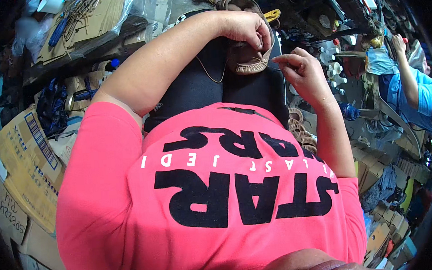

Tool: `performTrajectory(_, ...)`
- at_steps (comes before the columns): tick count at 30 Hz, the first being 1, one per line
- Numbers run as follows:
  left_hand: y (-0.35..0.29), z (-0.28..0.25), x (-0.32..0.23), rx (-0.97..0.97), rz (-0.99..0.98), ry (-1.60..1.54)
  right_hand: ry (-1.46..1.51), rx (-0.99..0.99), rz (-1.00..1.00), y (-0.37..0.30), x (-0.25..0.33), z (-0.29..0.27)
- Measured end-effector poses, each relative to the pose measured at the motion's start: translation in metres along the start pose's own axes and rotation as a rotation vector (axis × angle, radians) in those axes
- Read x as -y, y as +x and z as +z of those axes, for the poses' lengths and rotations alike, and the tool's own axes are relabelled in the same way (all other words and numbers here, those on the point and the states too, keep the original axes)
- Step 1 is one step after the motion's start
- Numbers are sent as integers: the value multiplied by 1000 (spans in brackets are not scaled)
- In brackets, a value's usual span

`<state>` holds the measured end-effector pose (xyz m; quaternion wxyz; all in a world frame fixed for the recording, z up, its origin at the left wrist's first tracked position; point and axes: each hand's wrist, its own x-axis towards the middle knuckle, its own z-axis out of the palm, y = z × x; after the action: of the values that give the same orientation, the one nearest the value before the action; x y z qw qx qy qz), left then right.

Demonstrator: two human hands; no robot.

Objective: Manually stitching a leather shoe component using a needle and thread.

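A brown moccasin-style shoe (249,68) with a gathered, stitched toe rests on my lap, its toe toward me. My left hand (249,30) reaches across its opening, fingers curled in and closed on the edge of the upper. Just right of the toe is my right hand (302,73), with thumb and forefinger pinched together. A thin strand, which looks like thread, runs from the shoe's edge to those fingertips; whether a needle is there is too small to tell. A loop of pale thread (206,72) hangs over my dark trousers left of the shoe.
More brown shoes (302,129) lie beside my right thigh. Cardboard pieces (83,27) and cords cover a bench at upper left. A large carton (27,161) stands at left. Several small bottles (333,68) are at right, near another person in a blue top (411,93).
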<state>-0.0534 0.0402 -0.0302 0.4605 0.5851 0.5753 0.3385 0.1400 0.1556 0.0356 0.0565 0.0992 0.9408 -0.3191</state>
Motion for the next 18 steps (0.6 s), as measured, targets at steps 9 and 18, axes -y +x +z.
performTrajectory(9, 0, 0, -3, -1, -29, 17, 15, 16, -62, 11, -5, -3)
performTrajectory(18, 0, 2, -2, -12, -10, 21, 55, 119, -76, 21, -15, -6)
